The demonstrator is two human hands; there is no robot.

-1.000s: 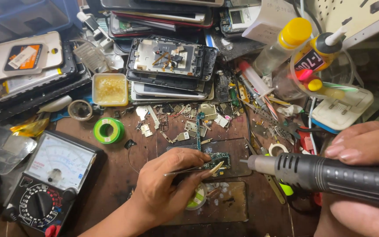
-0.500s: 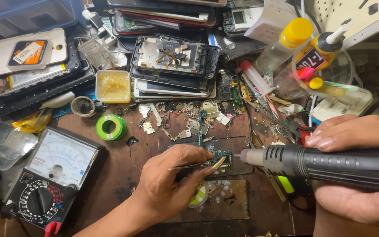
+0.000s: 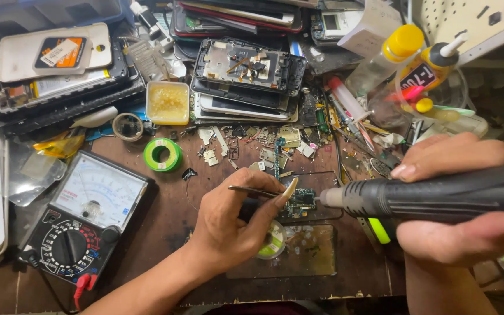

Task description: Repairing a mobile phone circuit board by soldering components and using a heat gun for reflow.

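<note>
Hands: left hand [image 3: 234, 224] gripping one pair of tweezers [image 3: 255, 190], right hand [image 3: 462, 201] clasping one rotary tool [image 3: 433, 198].

My left hand [image 3: 231, 219]: pinches thin tweezers [image 3: 256, 190] over a small green circuit board [image 3: 302, 200].
My right hand [image 3: 468, 204]: grips a dark rotary tool [image 3: 438, 195], its tip touching the board's right edge.
Near my left wrist: an analog multimeter [image 3: 86, 219] on the brown surface [image 3: 164, 233].
Behind: a green tape roll [image 3: 163, 154], a yellow tub [image 3: 167, 102], 1 stack of opened phones [image 3: 246, 76].

Circuit board [image 3: 302, 201] centre of bench; multimeter [image 3: 86, 219] left; tape roll [image 3: 163, 154] behind multimeter; phone stack [image 3: 246, 76] behind board.
</note>
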